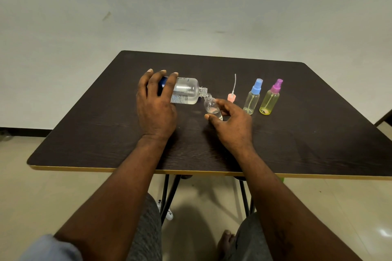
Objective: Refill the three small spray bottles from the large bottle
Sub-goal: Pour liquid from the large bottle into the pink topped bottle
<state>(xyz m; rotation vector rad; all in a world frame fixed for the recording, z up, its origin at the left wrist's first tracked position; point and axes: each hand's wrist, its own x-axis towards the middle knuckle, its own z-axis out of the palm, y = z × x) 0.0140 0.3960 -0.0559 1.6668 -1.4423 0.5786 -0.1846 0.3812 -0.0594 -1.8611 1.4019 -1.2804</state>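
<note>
Head view, left hand gripping large bottle tipped sideways at table middle, mouth over small clear bottle gripped by right hand, pink spray top, blue-capped bottle, purple-capped bottle toward right edge.

A dark table bears a pink spray head, a blue-capped bottle and a purple-capped bottle.

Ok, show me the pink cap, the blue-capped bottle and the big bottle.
pink cap (pixel 231 98), head view, its collar.
blue-capped bottle (pixel 251 102), head view, clear body.
big bottle (pixel 187 90), head view, clear shoulder.
</note>
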